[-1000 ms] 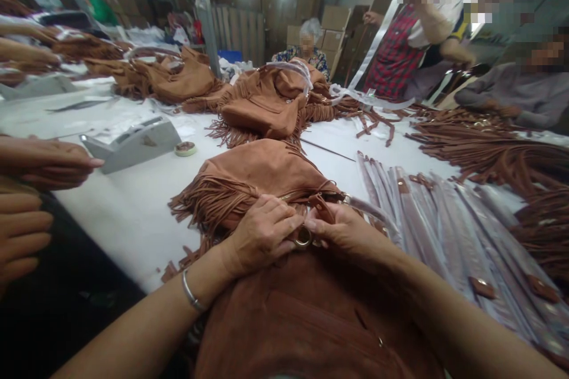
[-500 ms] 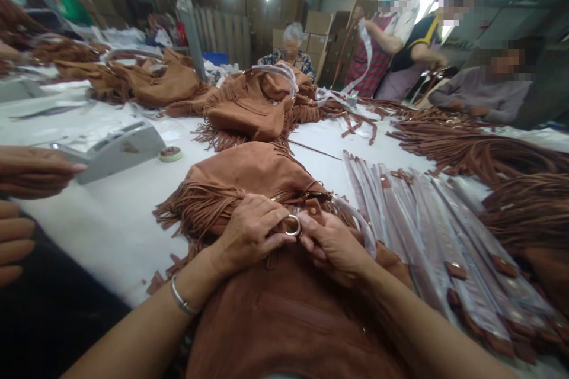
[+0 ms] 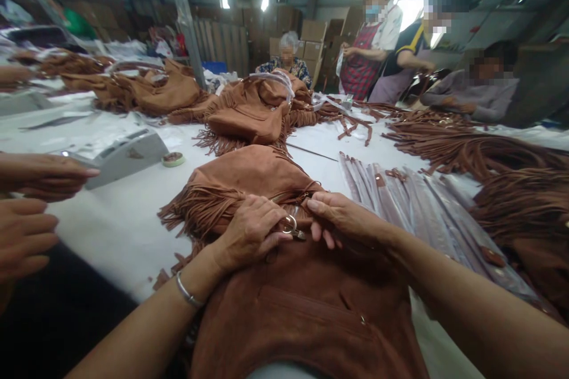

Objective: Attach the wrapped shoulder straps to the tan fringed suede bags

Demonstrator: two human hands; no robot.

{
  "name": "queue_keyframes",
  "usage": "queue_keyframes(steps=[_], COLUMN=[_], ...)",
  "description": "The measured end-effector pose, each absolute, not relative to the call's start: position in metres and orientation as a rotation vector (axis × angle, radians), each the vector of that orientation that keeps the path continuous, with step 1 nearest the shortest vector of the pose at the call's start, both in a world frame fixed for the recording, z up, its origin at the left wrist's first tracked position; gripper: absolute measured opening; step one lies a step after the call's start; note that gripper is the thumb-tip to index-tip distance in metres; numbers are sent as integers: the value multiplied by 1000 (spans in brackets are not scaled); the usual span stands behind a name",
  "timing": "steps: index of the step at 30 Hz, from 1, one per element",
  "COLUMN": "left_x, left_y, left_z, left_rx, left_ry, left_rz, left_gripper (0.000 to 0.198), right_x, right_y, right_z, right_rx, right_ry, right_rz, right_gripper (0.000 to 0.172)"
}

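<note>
A dark brown suede bag (image 3: 284, 284) with a zipped slit lies right in front of me. At its upper edge, the fingers of my left hand (image 3: 253, 226) are closed on a metal snap hook (image 3: 290, 225) with a pale, shiny ring. My right hand (image 3: 344, 213) is just to the right of the hook, thumb and forefinger pressed together and the other fingers loosely curled. What they pinch is mostly hidden. Right behind both hands is a lighter brown fringed part (image 3: 253, 172); whether it belongs to the same bag I cannot tell.
Straps in clear plastic (image 3: 400, 201) lie to the right, beside heaps of brown fringe (image 3: 480, 136). More brown bags (image 3: 246, 115) are piled ahead. A grey tape dispenser (image 3: 128, 157) and tape roll (image 3: 172, 159) stand left, near another person's hands (image 3: 26, 231). Several people work across the table.
My right hand has moved slightly up and away from the ring, and the studded brown tab by it no longer shows. My left hand keeps its hold. The other person's hands moved inward.
</note>
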State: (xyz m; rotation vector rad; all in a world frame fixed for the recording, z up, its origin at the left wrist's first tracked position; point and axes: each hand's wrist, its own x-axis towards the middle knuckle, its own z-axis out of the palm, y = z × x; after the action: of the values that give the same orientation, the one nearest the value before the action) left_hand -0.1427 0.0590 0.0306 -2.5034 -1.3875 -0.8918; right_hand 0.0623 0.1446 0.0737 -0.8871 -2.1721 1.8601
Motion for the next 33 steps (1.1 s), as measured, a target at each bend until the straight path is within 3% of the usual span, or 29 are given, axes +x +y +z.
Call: queue_keyframes(steps=[12, 23, 33], left_x=[-149, -155, -160], left_y=[65, 63, 64], left_z=[24, 23, 22], left_rx=[-2595, -2743, -2815], left_ry=[-1230, -1190, -1255], left_rz=[-1100, -1372, -1141], left_gripper=[29, 31, 29], right_x=[37, 24, 29], right_y=[165, 177, 168], right_z=[80, 75, 94], right_rx=[-683, -533, -558], right_ry=[-2385, -2436, -2674], right_rz=[1970, 2313, 2066], right_gripper=[38, 39, 36])
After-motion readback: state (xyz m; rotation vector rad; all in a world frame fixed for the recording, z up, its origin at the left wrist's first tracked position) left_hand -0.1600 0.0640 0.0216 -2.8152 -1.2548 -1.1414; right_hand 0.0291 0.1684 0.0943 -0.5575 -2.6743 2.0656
